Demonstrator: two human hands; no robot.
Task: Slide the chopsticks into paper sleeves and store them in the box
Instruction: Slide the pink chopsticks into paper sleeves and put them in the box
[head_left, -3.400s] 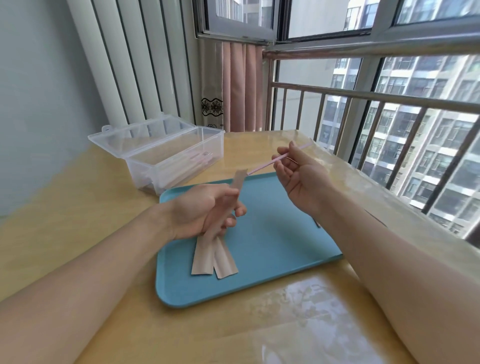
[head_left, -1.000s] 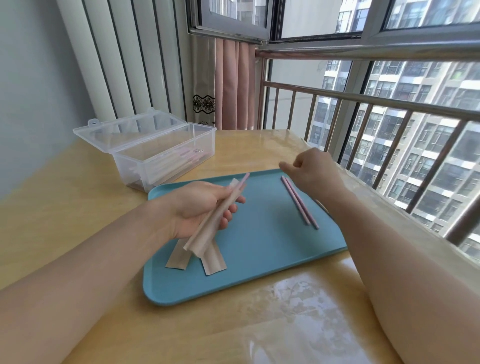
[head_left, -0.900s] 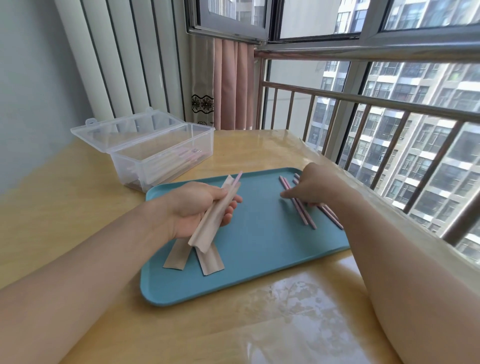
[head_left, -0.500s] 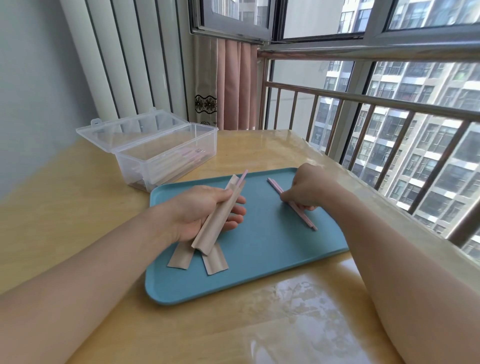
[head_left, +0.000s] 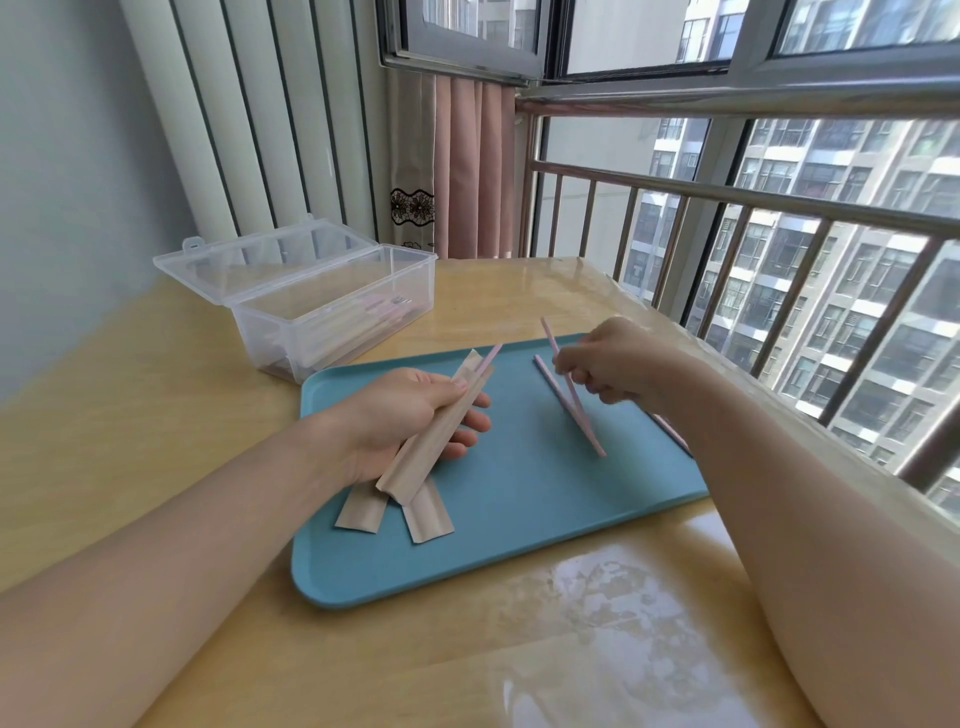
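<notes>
2 hands: both over the tray (head_left: 519, 545)
left hand (head_left: 400, 415): fingers curled round a sleeve (head_left: 431, 441), 1 pink chopstick tip (head_left: 491, 356) poking out its far end toward 1 o'clock
right hand (head_left: 618, 364): pinches 1 chopstick (head_left: 563, 374), tilted, near end low over tray
loose chopstick (head_left: 550, 384): on tray, just left of the held one
2 spare sleeves (head_left: 426, 514): flat on tray at 7 o'clock, under left hand
box (head_left: 332, 306): open, clear, on table (head_left: 156, 415) at 10 o'clock of tray, sleeved chopsticks inside
</notes>
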